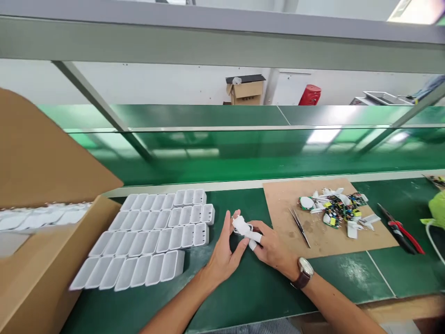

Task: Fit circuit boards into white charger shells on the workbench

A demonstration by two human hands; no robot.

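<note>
Over the green bench, my left hand (223, 256) and my right hand (273, 247) meet at a small white plastic part (240, 225). The left fingers cradle it from the left and below, thumb against its lower side. From the right, the right fingers grip it; white wraps cover some of their tips. A watch (305, 269) is on the right wrist. The part's exact shape is partly hidden by the fingers. Left of my hands stand several rows of open white plastic housings (141, 243), some of the end ones with small holes.
A cardboard box (59, 273) holding white parts stands at the left. On the right, a cardboard sheet (281, 197) carries tweezers (299, 227) and a pile of circuit boards (335, 208). Beyond it lie red-and-black pliers (399, 230). A shelf beam (222, 44) crosses above.
</note>
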